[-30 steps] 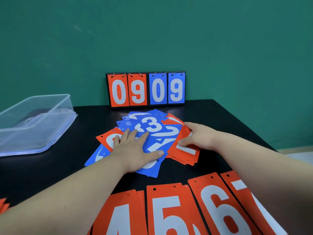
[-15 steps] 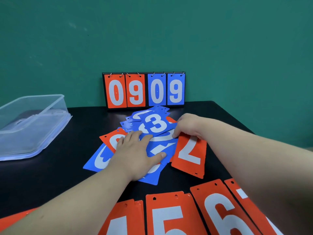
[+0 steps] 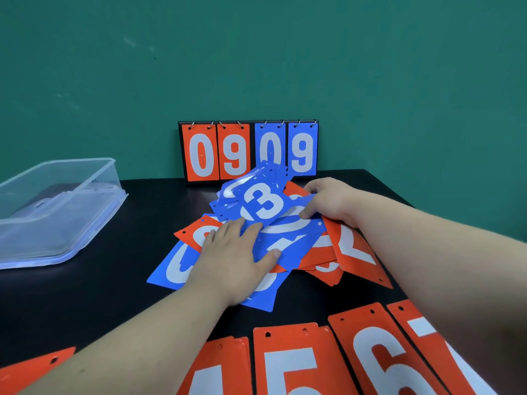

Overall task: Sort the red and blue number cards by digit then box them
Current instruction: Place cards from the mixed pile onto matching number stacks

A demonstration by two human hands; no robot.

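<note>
Now lifted: right hand (image 3: 330, 202) pinches the blue "3" plastic card (image 3: 263, 205) clear of the mixed pile (image 3: 288, 246) on the black counter (image 3: 99, 295); left hand (image 3: 233, 260), flat and holding nothing, pins the rest, sorting underway.

On the scoreboard (image 3: 248, 151) against the wall I read 0 and 9 on its two red flaps and 0 and 9 again on its two blue ones. In the loose pile, the blue card (image 3: 263, 206) raised at my right hand (image 3: 332, 202) shows a white 3; the digits on the cards beneath it are too covered to read. Nearest me, the red cards in a row show 4 (image 3: 219, 374), 5 (image 3: 291, 366), 6 (image 3: 382, 357) and a partly hidden 7 (image 3: 422, 332).
</note>
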